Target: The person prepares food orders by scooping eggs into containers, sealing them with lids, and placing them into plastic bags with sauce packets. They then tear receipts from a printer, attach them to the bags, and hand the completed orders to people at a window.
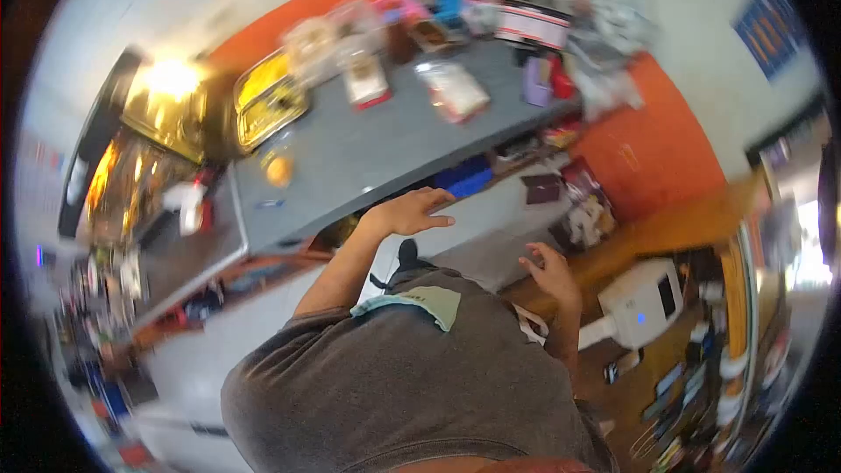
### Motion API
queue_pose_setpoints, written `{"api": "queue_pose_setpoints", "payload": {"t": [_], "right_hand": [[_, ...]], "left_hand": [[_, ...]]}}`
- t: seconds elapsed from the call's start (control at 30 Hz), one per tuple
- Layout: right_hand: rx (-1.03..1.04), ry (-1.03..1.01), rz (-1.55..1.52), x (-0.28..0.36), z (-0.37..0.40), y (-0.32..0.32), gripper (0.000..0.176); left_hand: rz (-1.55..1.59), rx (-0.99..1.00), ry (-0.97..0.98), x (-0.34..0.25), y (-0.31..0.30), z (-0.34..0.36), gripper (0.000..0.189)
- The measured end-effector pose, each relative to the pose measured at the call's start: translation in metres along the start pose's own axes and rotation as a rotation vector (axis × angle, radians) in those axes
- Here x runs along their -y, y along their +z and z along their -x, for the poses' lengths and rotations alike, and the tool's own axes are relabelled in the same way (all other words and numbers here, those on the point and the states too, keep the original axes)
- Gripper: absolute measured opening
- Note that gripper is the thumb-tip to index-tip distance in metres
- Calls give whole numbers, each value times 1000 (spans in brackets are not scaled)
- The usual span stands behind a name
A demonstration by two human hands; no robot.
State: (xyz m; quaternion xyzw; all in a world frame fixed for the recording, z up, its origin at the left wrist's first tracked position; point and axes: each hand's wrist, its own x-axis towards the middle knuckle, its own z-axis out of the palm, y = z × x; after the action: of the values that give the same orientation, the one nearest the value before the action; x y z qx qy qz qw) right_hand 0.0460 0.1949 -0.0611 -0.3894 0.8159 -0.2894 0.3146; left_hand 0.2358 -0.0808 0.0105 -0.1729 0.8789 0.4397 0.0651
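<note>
Left grip (412,210), spread and empty, lies at the grey bench (368,158) edge; right grip (547,271) hangs open, empty. A flat palm would probably steady it best.

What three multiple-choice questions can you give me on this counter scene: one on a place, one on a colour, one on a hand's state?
1. Where is the left hand?
A. at the edge of the grey counter
B. on a white device
C. on the floor

2. What colour is the wall beside the counter?
A. green
B. orange
C. black

3. How is the right hand?
A. closed on a packet
B. open, holding nothing
C. out of view

Answers:
1 A, its fingers lie flat at the counter's rim.
2 B, the wall shows plain orange.
3 B, its fingers are spread in the air.
</note>
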Motion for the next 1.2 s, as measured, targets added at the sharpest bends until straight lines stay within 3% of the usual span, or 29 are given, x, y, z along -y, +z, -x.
{"api": "queue_pose_setpoints", "payload": {"t": [0.07,0.13,0.2,0.27,0.33,0.4,0.47,0.53,0.6,0.67,0.73,0.77,0.83,0.9,0.93,0.97,1.03,1.07,1.13,1.17,1.2], "right_hand": [[88,-131,65,19,-46,35,45],[130,-240,118,54,-89,74,48],[237,-339,-18,112,-146,111,47],[333,-289,-87,172,-199,154,45],[357,-383,-112,212,-251,215,46],[486,-357,-205,245,-301,283,47],[370,-319,-281,279,-335,346,58],[-122,-552,-112,299,-385,414,73],[-104,-459,-161,344,-411,427,72],[-104,-356,-216,379,-438,435,72],[328,-284,-360,384,-455,438,70],[306,-259,-365,383,-454,434,70],[392,-728,232,390,-442,418,68],[263,-842,194,373,-390,404,64],[244,-925,356,360,-373,402,64],[232,-1005,521,347,-359,400,65],[35,-959,654,317,-330,403,65],[6,-921,659,310,-327,399,65],[165,-912,278,296,-324,390,64],[123,-864,276,287,-326,384,64],[-11,-678,0,277,-327,378,62]], "left_hand": [[-48,-30,-130,43,-13,36,58],[68,-205,-198,99,-27,77,62],[201,-325,-344,152,-45,107,64],[347,-437,-490,230,-51,133,67],[96,-805,-579,320,-56,155,72],[194,-900,-683,353,-84,180,72],[288,-988,-777,394,-106,200,71],[578,-946,-860,467,-106,207,66],[475,-1045,-786,523,-90,198,62],[360,-1125,-694,529,-101,187,58],[1163,-922,-589,493,-115,176,50],[1162,-886,-591,491,-114,170,50],[1445,-1043,-557,485,-108,156,45],[1569,-964,-532,460,-116,147,44],[1699,-950,-512,449,-116,142,43],[1693,-895,-510,447,-110,135,43],[1492,-893,-341,452,-95,121,34],[1454,-895,-314,468,-79,115,29],[1406,-832,-289,466,-65,104,24],[1481,-821,-312,452,-65,98,20],[1554,-812,-344,439,-63,90,18]]}}
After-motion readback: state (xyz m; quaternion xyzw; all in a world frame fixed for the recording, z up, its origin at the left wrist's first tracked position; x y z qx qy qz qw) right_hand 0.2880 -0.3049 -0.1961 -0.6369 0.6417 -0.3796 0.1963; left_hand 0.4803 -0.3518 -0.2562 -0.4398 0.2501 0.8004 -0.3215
